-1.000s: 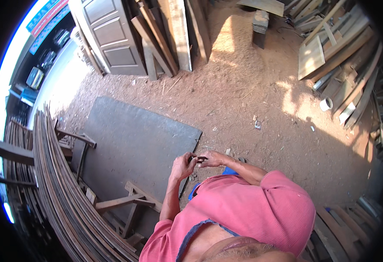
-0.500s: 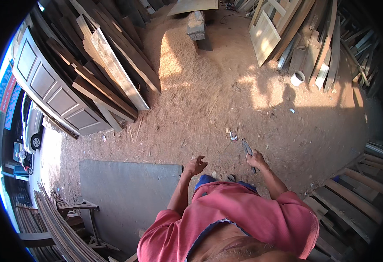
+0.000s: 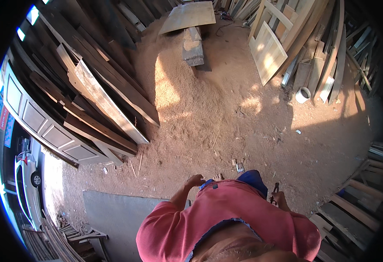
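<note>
My left hand [image 3: 195, 180] hangs beside my left hip with its fingers loosely apart and nothing in it. Low at my right side, my right hand [image 3: 279, 200] is closed around a pair of pliers [image 3: 276, 188]; the dark tip sticks out above the fist and the rest is mostly hidden. A bare foot [image 3: 218, 177] shows between the left hand and the blue trouser leg [image 3: 253, 178]. Just ahead on the ground lies a small pale packet [image 3: 240, 167], with a little wood block [image 3: 234, 162] beside it.
Planks [image 3: 108, 105] and a panelled door [image 3: 47, 122] lean at the left. A grey sheet [image 3: 121, 209] lies at my near left. Ahead are sawdust [image 3: 169, 87] and a wooden block [image 3: 193, 52] under a board [image 3: 189, 17]. A white bucket [image 3: 303, 95] stands by more boards at right.
I have moved forward, with the packet now closer to my legs. My right hand has dropped back toward my right side, still holding the pliers. The left hand stays near the hip.
</note>
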Motion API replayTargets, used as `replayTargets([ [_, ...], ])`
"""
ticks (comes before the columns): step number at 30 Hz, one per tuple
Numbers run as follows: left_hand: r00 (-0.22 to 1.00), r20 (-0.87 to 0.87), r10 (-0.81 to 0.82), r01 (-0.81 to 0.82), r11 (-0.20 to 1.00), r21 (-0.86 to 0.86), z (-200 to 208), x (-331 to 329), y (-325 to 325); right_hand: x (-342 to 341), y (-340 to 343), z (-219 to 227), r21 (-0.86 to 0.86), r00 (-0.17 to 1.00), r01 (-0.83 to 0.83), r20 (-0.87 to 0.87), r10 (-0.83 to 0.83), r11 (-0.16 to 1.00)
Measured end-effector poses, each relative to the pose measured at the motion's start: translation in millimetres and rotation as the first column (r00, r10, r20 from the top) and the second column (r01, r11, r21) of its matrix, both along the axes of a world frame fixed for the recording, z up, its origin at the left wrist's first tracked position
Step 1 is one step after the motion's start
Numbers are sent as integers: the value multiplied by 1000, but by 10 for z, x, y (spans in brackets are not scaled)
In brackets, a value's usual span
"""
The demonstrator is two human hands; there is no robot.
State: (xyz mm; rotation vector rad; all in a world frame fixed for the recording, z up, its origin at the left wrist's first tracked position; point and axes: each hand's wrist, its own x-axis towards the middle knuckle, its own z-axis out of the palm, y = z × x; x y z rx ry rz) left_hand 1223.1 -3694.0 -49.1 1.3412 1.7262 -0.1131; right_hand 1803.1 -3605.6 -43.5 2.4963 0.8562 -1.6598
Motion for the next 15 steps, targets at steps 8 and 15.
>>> replayTargets([
  [8,996,87,18,-47,935,352,677,-444,3365,-467,1372,-361,500,796,-501,-55,603,707],
  [15,905,222,363,-376,926,20,301,-128,4539,-1431,4152,985,15,947,-321,-23,321,947],
])
